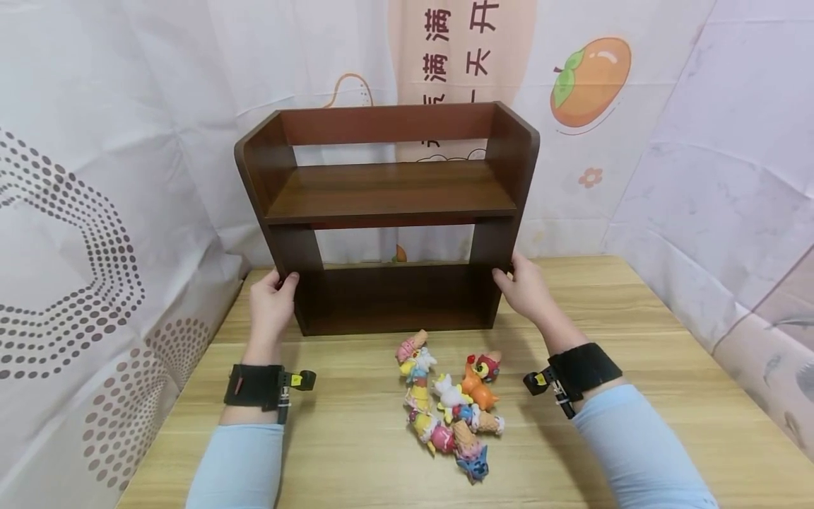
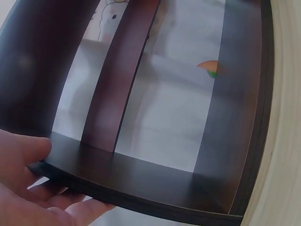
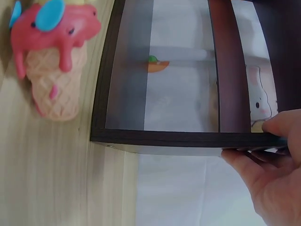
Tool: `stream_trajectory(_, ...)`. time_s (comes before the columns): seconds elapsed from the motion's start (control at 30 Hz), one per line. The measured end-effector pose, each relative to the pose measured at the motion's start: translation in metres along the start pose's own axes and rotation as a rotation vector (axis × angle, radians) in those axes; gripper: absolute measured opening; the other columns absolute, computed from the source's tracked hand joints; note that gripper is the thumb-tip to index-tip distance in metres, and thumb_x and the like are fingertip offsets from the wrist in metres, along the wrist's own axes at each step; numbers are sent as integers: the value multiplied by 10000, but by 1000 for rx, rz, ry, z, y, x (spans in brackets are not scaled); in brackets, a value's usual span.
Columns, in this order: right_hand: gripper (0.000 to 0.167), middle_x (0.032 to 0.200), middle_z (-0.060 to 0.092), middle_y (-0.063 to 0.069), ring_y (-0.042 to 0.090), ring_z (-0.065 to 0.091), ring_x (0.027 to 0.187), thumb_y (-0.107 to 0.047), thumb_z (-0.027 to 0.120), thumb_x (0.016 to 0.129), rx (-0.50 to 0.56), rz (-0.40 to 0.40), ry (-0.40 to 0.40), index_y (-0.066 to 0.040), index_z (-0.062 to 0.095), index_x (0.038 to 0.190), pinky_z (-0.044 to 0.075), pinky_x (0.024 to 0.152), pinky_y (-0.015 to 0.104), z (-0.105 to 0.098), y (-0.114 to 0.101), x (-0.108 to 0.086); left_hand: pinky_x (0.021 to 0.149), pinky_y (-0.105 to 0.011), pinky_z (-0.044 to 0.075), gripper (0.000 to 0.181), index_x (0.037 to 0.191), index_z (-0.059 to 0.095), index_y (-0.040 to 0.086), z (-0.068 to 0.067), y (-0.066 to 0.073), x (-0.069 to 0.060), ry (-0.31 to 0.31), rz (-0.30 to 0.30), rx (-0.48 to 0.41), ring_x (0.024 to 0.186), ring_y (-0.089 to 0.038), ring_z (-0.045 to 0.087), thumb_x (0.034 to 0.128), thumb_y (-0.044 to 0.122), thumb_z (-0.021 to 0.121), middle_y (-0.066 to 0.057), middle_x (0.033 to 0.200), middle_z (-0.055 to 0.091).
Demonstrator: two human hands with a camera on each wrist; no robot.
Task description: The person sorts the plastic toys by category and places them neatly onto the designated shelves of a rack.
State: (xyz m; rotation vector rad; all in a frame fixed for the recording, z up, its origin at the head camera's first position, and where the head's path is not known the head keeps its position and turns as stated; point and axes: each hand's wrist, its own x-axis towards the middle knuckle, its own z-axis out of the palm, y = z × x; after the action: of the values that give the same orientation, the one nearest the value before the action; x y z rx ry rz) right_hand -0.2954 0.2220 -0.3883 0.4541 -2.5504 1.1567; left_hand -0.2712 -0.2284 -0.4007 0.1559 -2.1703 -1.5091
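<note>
A dark brown two-tier wooden shelf (image 1: 391, 191) stands upright toward the back of the table. My left hand (image 1: 272, 304) grips its left side panel, thumb on the inner face and fingers behind the outer face, as the left wrist view shows on the panel (image 2: 141, 183). On the opposite side, my right hand (image 1: 526, 286) holds the right side panel the same way. In front of the shelf lies a loose group of small ice-cream-cone and animal figures, among them an orange one (image 1: 478, 387), a white one (image 1: 449, 392) and a blue one (image 1: 474, 466).
The wood-grain table (image 1: 343, 438) carries the shelf and the figures. White printed cloth (image 1: 636, 177) hangs behind and at both sides. A pink elephant-topped cone (image 3: 56, 70) lies close to the shelf's front edge in the right wrist view.
</note>
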Motion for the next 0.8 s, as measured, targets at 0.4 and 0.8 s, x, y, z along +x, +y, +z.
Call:
stream_trajectory(0.4,297,1293,583,300,477,535,1249,-77,537,1039,13,12,73,43,538,1311,450,985,614,-16,18,-7,745,-280,471,259,1146,718,-27,19,12,-8,-47,48,-1,922,-263,619,1021,173,610,-218,1064,707)
stream_trajectory(0.8,254,1197,621,278,402,608,1081,-110,531,1033,-18,49,155,40,562,1236,475,819,487,-30,33,-16,714,-323,441,229,1099,716,-16,43,17,-16,-77,40,-48,841,-244,541,1021,172,611,-174,975,667)
